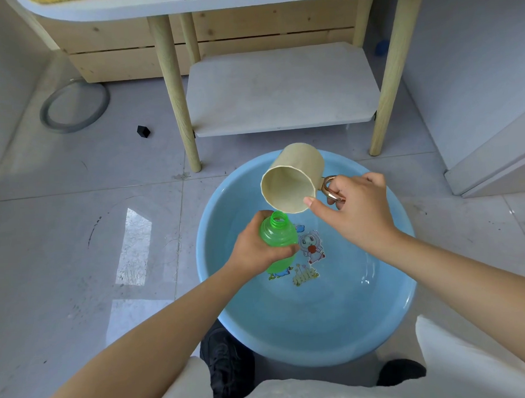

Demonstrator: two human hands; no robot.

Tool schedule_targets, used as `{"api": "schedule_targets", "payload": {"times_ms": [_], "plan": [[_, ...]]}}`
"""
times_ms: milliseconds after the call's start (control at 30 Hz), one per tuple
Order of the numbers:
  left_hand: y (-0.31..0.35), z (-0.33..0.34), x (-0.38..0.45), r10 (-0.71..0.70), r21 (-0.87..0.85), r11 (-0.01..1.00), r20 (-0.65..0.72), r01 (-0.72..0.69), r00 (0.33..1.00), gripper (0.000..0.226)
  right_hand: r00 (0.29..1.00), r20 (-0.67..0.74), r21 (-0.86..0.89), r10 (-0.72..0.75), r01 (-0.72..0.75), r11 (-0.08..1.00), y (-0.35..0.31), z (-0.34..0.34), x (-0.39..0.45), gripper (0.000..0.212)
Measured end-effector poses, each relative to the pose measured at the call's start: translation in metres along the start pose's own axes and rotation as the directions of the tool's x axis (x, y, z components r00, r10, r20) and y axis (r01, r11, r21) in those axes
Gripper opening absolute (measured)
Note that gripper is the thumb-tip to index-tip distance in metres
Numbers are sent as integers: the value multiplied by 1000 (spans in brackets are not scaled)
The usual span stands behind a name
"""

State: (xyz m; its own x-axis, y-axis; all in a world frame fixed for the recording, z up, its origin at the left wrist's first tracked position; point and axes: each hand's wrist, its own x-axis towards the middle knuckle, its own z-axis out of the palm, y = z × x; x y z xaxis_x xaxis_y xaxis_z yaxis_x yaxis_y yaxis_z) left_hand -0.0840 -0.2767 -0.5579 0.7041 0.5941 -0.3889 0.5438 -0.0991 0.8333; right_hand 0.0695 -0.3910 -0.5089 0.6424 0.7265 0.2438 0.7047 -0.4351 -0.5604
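The job in hand looks like filling a green bottle (279,232) from a beige cup (293,175) over a blue basin (317,342) of shallow water, and I judge it well along. The cup is tipped onto its side, its mouth facing the camera and its lower rim just above and beyond the bottle's open neck. No stream shows between them and the cup's inside looks empty, so this pour seems spent. How full the bottle is cannot be told through the green plastic. What is left, as I read it, is another scoop or closing the bottle; no cap is in view. The left hand (255,248) has its fingers wrapped tightly round the bottle's body below the shoulder, holding it nearly upright above the left-centre of the basin. The right hand (358,214) has fingers hooked through the cup's handle (329,190), with the thumb stretched out against the rim.
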Motion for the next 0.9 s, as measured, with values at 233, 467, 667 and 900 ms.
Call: {"api": "schedule_targets", "payload": {"times_ms": [233,467,667,900], "plan": [[0,-1,0,-3,12,1000,4,3,1000,65,991,-96,-70,-91,85,994,1,0,-1,45],[-1,-1,-1,-3,23,1000,1,3,1000,64,980,-141,-111,-142,127,986,3,-1,0,43],[-2,0,1,-11,19,1000,5,11,1000,65,973,-156,-139,-172,151,979,3,0,1,44],[-1,0,-1,-14,21,1000,-2,14,1000,61,955,-189,-164,-230,200,966,4,0,3,42]]}}
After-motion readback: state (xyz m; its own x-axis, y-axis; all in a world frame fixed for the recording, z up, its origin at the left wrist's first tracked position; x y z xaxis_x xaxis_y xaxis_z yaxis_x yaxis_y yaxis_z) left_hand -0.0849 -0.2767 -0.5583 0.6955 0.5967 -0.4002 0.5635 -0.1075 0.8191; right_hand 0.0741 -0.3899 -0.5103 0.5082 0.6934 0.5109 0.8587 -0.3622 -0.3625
